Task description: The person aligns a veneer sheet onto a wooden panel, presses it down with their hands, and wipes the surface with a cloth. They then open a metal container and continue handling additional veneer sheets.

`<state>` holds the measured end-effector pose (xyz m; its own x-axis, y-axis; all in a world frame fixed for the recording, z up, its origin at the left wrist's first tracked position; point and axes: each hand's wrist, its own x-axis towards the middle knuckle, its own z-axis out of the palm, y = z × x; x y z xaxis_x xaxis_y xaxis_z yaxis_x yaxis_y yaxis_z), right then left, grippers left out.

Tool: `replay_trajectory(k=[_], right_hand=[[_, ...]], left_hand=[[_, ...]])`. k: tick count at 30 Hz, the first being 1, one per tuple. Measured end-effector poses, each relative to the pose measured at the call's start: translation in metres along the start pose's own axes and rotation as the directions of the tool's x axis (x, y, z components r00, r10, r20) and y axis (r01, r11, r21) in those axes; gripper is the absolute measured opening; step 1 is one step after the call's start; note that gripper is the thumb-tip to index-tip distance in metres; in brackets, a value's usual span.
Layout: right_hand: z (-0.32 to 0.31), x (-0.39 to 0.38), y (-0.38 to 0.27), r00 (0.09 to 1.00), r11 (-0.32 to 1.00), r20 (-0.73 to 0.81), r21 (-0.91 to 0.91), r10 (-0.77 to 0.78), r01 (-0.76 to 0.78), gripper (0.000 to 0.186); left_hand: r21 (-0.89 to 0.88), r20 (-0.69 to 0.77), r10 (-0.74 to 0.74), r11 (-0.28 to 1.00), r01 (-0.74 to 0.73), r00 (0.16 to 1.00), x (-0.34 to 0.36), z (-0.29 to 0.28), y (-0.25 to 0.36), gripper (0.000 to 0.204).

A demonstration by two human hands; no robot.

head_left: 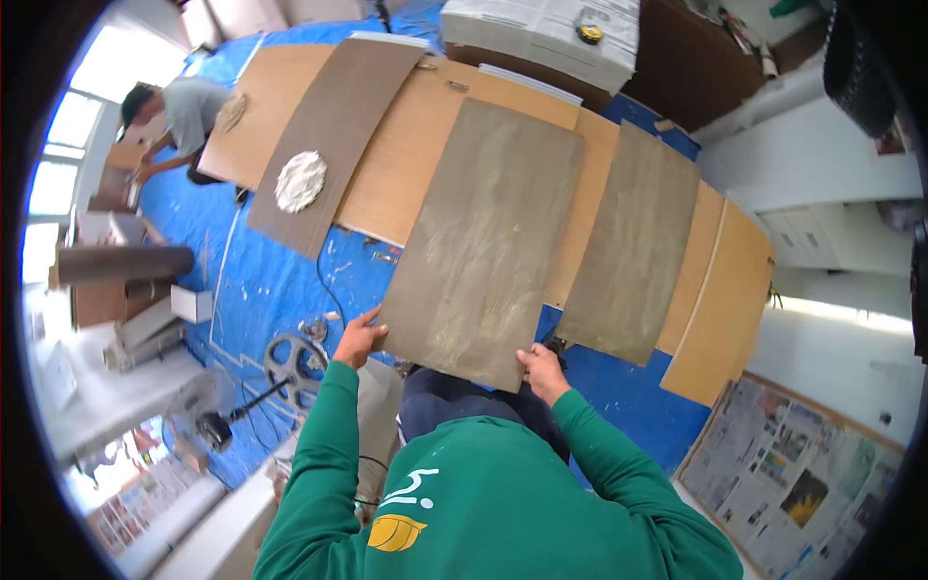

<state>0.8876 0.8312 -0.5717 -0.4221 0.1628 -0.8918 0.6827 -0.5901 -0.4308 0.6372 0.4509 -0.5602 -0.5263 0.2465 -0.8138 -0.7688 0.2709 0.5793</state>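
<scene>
I hold a grey-brown rectangular board [483, 232] with pale streaks by its near end. My left hand [360, 338] is closed on its near left edge, and my right hand [541, 372] grips the near right corner. The board's far part lies over a long tan wooden panel [394, 174], which serves as a work surface. To the right, a second grey-brown board [633, 246] lies across that surface. A brown board [324, 121] lies crosswise on the left, bearing a round, fluffy white pad [301, 181].
Blue sheeting [261, 290] covers the floor. A person [184, 116] crouches at the far left. A covered block [541, 34] with a yellow tape measure [589, 33] stands beyond the panel. Left of me are a spoked wheel [295, 369] and a brown roll [126, 263]; newspaper-covered board [788, 474] lies right.
</scene>
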Motion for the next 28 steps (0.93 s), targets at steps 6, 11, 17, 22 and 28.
replay_trajectory(k=[6, 11, 17, 22, 28], right_hand=[[0.058, 0.025, 0.017, 0.938, 0.937, -0.167, 0.125, -0.305, 0.327, 0.030], [0.066, 0.083, 0.013, 0.825, 0.857, -0.316, -0.386, -0.470, 0.341, 0.034], [0.056, 0.110, 0.073, 0.918, 0.935, -0.282, -0.299, -0.280, 0.193, 0.060], [0.074, 0.106, 0.067, 0.908, 0.949, -0.287, -0.176, -0.304, 0.263, 0.049], [0.068, 0.074, 0.057, 0.875, 0.963, -0.449, -0.263, -0.182, 0.065, 0.050]], left_hand=[[-0.241, 0.082, 0.029, 0.970, -0.008, 0.996, 0.040, -0.025, -0.004, 0.063], [0.214, -0.051, -0.040, 0.976, 0.050, 0.998, 0.077, -0.021, 0.042, 0.059], [0.441, -0.101, -0.081, 0.890, 0.117, 0.992, 0.108, -0.028, 0.018, 0.053], [0.428, -0.023, -0.051, 0.902, 0.056, 0.998, 0.135, -0.075, -0.014, 0.054], [0.339, -0.057, -0.214, 0.914, 0.221, 0.975, 0.122, -0.035, -0.003, 0.063]])
